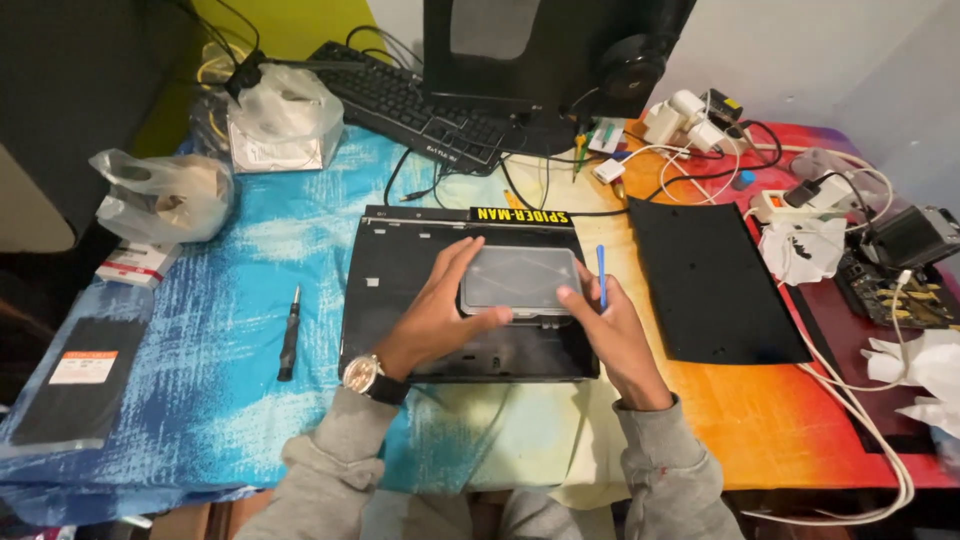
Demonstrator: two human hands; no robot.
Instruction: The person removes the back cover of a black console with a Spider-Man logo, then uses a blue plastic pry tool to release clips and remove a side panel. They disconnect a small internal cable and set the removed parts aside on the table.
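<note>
Left hand, right hand grip grey drive over black console; right holds blue tool.

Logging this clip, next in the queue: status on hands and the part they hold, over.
Left hand and right hand both grip a grey rectangular module over the open black console. Right hand also holds a blue pry tool. Screwdriver lies left, untouched.

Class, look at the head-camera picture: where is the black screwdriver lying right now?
The black screwdriver lies on the blue cloth, left of the open black console and just beyond the left hand, which does not touch it.
</note>
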